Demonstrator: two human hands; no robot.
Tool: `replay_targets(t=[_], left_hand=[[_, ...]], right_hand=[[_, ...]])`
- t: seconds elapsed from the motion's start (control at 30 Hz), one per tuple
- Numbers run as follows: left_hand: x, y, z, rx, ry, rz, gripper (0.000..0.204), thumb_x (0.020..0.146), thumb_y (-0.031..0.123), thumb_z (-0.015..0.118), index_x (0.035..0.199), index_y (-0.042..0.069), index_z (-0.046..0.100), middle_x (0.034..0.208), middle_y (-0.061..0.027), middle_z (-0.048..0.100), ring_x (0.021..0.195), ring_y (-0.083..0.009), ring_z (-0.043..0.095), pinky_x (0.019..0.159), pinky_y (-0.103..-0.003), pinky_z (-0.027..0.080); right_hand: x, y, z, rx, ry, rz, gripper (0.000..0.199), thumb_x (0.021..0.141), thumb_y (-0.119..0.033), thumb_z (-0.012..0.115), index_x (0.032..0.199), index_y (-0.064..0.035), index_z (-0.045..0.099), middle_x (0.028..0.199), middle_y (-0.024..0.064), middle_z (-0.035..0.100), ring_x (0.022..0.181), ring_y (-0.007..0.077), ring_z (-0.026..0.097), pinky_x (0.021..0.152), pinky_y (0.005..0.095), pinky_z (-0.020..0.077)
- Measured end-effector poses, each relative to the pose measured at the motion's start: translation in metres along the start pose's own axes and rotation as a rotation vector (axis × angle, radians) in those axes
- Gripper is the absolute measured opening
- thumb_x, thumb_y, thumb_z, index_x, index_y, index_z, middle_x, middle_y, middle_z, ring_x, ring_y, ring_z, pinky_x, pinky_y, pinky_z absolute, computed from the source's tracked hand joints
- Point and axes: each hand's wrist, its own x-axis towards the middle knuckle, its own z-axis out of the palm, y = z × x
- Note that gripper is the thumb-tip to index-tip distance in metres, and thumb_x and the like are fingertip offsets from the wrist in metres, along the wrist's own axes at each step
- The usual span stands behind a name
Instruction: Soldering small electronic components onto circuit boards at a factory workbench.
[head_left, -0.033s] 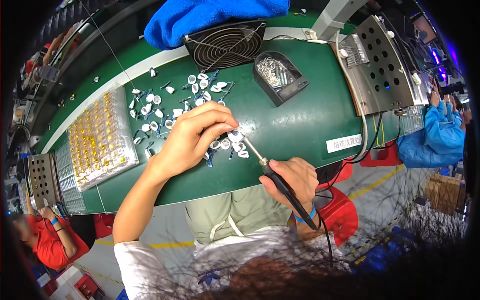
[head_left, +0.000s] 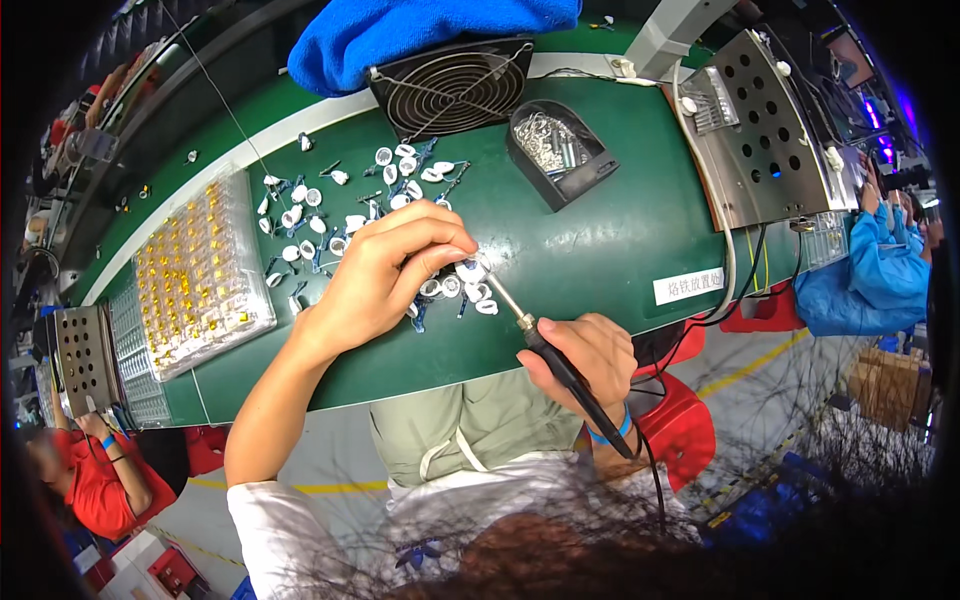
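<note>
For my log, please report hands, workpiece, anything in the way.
Left hand pinching white part. Right hand gripping soldering iron, aimed at part. Loose white parts close by.

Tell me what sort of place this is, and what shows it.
Probably an electronics assembly workshop: the right hand holds a soldering iron, small white parts lie scattered across the green workbench, and a clear tray of yellow pieces sits to the left.

A factory assembly workshop — a long green surface strewn with small white parts, a corded soldering iron over its edge, a black fan, yellow floor lines — with a person in red and a person in blue on either side.
</note>
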Motion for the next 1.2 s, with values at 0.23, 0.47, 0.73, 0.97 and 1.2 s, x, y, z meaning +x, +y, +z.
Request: replay_targets(t=[0.23, 0.47, 0.73, 0.97, 1.2], left_hand=[[-0.0021, -0.0033, -0.0031, 0.005, 0.014, 0.005, 0.009, 0.096, 0.000, 0.067, 0.103, -0.003, 0.071, 0.101, -0.0123, 0.069, 0.093, -0.0264, 0.068, 0.081, -0.035, 0.054], [0.0006, -0.0028, -0.0010, 0.025, 0.009, 0.015, 0.009, 0.095, 0.000, 0.067, 0.103, -0.003, 0.071, 0.100, -0.0123, 0.069, 0.091, -0.0271, 0.068, 0.080, -0.036, 0.055], [0.0008, -0.0028, -0.0001, 0.038, 0.005, 0.025, 0.009, 0.095, 0.000, 0.068, 0.103, -0.003, 0.071, 0.101, -0.0121, 0.069, 0.092, -0.0267, 0.069, 0.080, -0.036, 0.055], [0.0000, -0.0016, -0.0010, 0.027, 0.005, 0.000, 0.010, 0.095, 0.000, 0.068, 0.104, -0.002, 0.071, 0.102, -0.0119, 0.069, 0.092, -0.0260, 0.069, 0.080, -0.035, 0.056], [-0.0026, 0.0021, -0.0003, 0.056, 0.000, 0.014, 0.015, 0.093, 0.002, 0.073, 0.107, -0.001, 0.073, 0.105, -0.0122, 0.070, 0.095, -0.0246, 0.070, 0.081, -0.034, 0.056]], right_hand=[[0.0019, -0.0030, 0.0041, -0.016, -0.049, -0.008, 0.040, 0.082, -0.016, 0.087, 0.112, 0.0004, 0.068, 0.083, 0.0115, 0.071, 0.059, 0.0236, 0.064, 0.054, 0.0335, 0.0490], [0.0025, -0.0034, 0.0005, -0.033, -0.063, 0.008, 0.040, 0.081, -0.017, 0.088, 0.113, -0.0005, 0.069, 0.084, 0.0105, 0.072, 0.060, 0.0233, 0.064, 0.055, 0.0336, 0.0492], [-0.0010, -0.0015, 0.0004, -0.029, -0.040, 0.002, 0.042, 0.081, -0.018, 0.089, 0.113, -0.0009, 0.069, 0.086, 0.0103, 0.072, 0.061, 0.0238, 0.065, 0.055, 0.0335, 0.0493], [0.0012, -0.0025, 0.0000, -0.019, -0.051, 0.004, 0.041, 0.082, -0.019, 0.088, 0.114, 0.0000, 0.069, 0.084, 0.0112, 0.071, 0.061, 0.0248, 0.065, 0.056, 0.0339, 0.0507], [-0.0054, -0.0005, -0.0030, -0.003, 0.050, 0.055, 0.039, 0.084, -0.020, 0.086, 0.112, 0.0006, 0.069, 0.078, 0.0120, 0.069, 0.060, 0.0262, 0.064, 0.056, 0.0350, 0.0516]])
